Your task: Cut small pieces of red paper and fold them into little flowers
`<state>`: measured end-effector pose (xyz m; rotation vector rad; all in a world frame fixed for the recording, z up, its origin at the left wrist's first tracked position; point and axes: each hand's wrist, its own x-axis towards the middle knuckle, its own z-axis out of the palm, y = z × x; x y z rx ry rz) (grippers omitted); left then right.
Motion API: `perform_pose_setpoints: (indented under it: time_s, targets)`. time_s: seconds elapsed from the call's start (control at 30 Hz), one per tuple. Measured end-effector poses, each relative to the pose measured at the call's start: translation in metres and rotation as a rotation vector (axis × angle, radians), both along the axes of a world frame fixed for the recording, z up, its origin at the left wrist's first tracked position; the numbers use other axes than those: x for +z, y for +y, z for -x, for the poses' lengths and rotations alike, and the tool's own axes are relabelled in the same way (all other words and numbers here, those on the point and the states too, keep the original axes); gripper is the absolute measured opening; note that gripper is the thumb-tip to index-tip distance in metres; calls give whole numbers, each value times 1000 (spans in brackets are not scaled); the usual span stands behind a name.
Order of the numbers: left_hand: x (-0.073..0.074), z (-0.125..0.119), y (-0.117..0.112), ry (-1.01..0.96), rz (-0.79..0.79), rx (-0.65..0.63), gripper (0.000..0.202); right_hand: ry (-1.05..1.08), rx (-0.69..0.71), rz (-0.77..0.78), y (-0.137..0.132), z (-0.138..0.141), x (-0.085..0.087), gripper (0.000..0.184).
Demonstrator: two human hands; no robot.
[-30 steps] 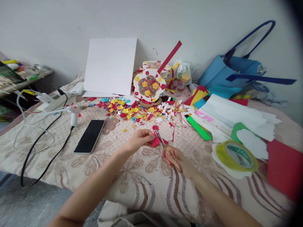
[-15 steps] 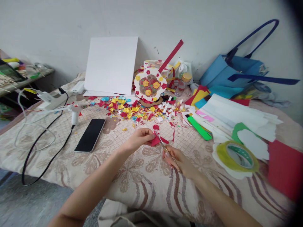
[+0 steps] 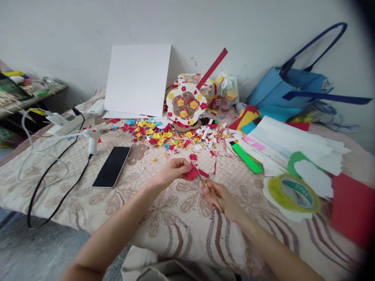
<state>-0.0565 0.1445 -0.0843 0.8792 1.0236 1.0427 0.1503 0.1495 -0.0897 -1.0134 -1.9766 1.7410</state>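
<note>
My left hand point(image 3: 177, 168) is closed, pinching a small piece of red paper point(image 3: 192, 173) between thumb and fingers. In my right hand point(image 3: 220, 197) is a pair of small metal scissors point(image 3: 201, 178), its blades reaching to the red paper. Whether the blades are parted is too small to tell. A cut red paper flower point(image 3: 193, 157) lies just beyond the blade tips, and a thin red offcut point(image 3: 215, 166) lies to their right. Behind them stands a round white-rimmed paper decoration point(image 3: 186, 105) with red and yellow flowers.
Paper scraps point(image 3: 164, 136) are heaped before a leaning white board point(image 3: 137, 80). To the left lie a phone point(image 3: 111, 167), a white glue gun point(image 3: 93, 142) and cables. On the right are a green box cutter point(image 3: 247, 158), a tape roll point(image 3: 279, 194), red paper point(image 3: 353, 210) and a blue bag point(image 3: 272, 86).
Almost nothing differs. My right hand and the scissors have shifted very slightly; my left hand keeps its pinch on the red paper.
</note>
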Motion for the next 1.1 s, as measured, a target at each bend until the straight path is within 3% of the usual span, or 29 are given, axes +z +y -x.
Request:
perform_pose_setpoints:
  time_s: [0.4,0.63,1.1]
  targets:
    - [1,0,0,17,3,13,28,-1,-36,35,0,0,-8,43]
    - [3,-1,-1,-8,18,-13,29,113,16,176,-1,-1,-7,45]
    - [-1,-2,-2,2,39,-26,28,74,-28,158,0,1,-7,51]
